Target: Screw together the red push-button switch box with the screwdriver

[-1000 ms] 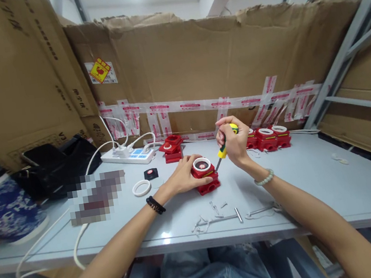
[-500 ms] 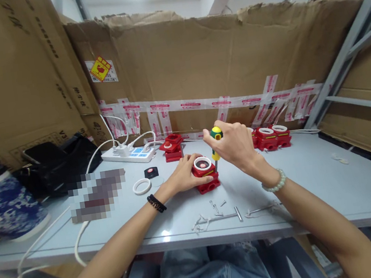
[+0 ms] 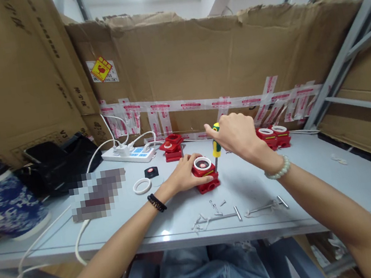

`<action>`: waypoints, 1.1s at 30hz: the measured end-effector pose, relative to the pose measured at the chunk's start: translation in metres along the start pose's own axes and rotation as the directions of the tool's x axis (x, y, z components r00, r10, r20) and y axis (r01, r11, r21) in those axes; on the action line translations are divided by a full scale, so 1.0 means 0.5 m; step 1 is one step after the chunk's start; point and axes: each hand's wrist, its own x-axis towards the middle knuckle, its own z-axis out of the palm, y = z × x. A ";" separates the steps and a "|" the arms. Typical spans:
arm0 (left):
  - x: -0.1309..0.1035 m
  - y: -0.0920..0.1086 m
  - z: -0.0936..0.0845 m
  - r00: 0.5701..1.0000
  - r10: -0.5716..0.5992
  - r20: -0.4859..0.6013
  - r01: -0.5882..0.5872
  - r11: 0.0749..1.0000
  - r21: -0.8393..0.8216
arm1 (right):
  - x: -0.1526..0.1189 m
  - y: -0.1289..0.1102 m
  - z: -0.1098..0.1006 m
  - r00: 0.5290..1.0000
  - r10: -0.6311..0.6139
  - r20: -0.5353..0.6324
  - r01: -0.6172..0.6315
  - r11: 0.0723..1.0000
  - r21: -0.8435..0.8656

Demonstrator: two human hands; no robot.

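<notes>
Near the middle of the desk, a red plastic housing (image 3: 207, 181) carries a white ring (image 3: 202, 163) on top around a dark disc. My left hand (image 3: 188, 174) grips the housing from its left side, thumb along the front. My right hand (image 3: 241, 136) is closed around the yellow and green handle of a screwdriver (image 3: 216, 147). The screwdriver stands almost upright, its shaft tip at the housing's right corner; the screw under it is hidden. Several loose screws (image 3: 215, 207) lie in front of the housing, beside a metal T-shaped rod (image 3: 220, 218) with white string.
A second T-shaped rod (image 3: 267, 207) lies at the front right. Behind are red parts (image 3: 172, 146), more red housings (image 3: 273, 137) and a power strip (image 3: 128, 154). A loose white ring (image 3: 142, 186) and black piece (image 3: 151, 172) lie left. A blue-white cup (image 3: 5, 203) stands far left.
My right hand has turned over the screwdriver handle and its wrist has shifted slightly right, uncovering the second rod's end. My left hand and the housing stay in place.
</notes>
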 end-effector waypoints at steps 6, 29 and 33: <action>0.001 -0.002 0.002 1.000 -0.025 0.006 0.025 1.000 -0.001 | 0.018 0.020 -0.004 0.956 -0.215 0.200 0.180 0.967 0.181; 0.001 -0.004 0.001 0.999 -0.032 0.012 0.032 0.999 -0.036 | 0.024 0.052 -0.071 0.722 -0.496 0.482 0.380 0.867 0.322; 0.002 -0.003 0.001 0.999 -0.034 0.017 0.034 0.999 -0.018 | 0.018 0.052 -0.056 0.848 -0.364 0.386 0.312 0.931 0.190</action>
